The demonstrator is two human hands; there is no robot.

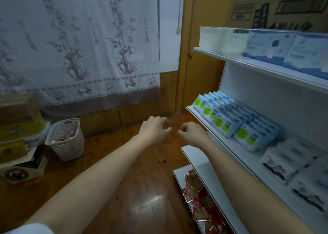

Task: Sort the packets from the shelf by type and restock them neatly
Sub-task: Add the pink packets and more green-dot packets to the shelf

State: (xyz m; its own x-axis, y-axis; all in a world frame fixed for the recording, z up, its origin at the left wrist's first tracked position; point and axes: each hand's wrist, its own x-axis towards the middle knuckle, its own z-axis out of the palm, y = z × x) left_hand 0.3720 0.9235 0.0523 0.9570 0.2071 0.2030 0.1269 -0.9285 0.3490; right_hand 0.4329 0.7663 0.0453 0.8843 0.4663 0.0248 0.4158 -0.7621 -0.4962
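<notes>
Both my arms reach forward over the glossy brown wooden floor. My left hand hangs with fingers loosely curled downward, holding nothing; my right hand is likewise loosely curled and empty, just beside the front edge of the white metal shelf unit. The two hands are near each other, not touching. Fingertips of both point away from the camera, so their exact positions are hard to read. On the middle shelf, the pale blue packets with round green labels stand in tidy leaning rows; further right, the white packets with dark ink-like print are blurred and cut off by the frame edge. On the lowest shelf, the small red foil sachets lie in a loose heap, partly hidden under the shelf above and my right forearm. On the top shelf sit a white perforated plastic basket and large blue-and-white soft packs, the latter cropped at right. A second white perforated basket stands on the floor at left; its contents are indistinct. Print on the brown cardboard carton above is unreadable.
</notes>
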